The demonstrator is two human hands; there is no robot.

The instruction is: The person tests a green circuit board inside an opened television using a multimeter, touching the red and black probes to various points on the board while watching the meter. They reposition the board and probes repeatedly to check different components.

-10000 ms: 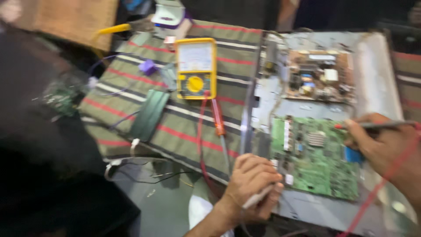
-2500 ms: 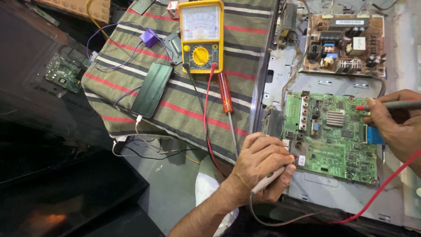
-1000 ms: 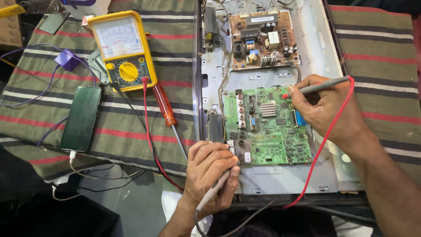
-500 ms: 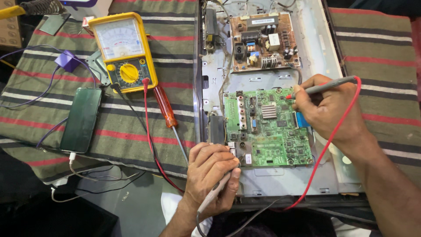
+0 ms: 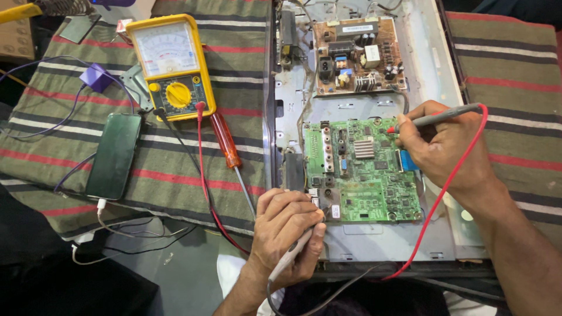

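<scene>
Right hand (image 5: 448, 149) is pinching the red-tipped probe (image 5: 436, 119) like a pen, tip down on the upper right of the green circuit board (image 5: 363, 175) sitting in the metal chassis (image 5: 374, 240). Left hand (image 5: 288, 231) is wrapped around the other probe (image 5: 293, 257) at the board's lower left corner. Yellow analog multimeter (image 5: 170, 64), an orange-handled screwdriver (image 5: 229, 149) and a phone (image 5: 114, 155) lie on the striped cloth (image 5: 515, 70).
</scene>
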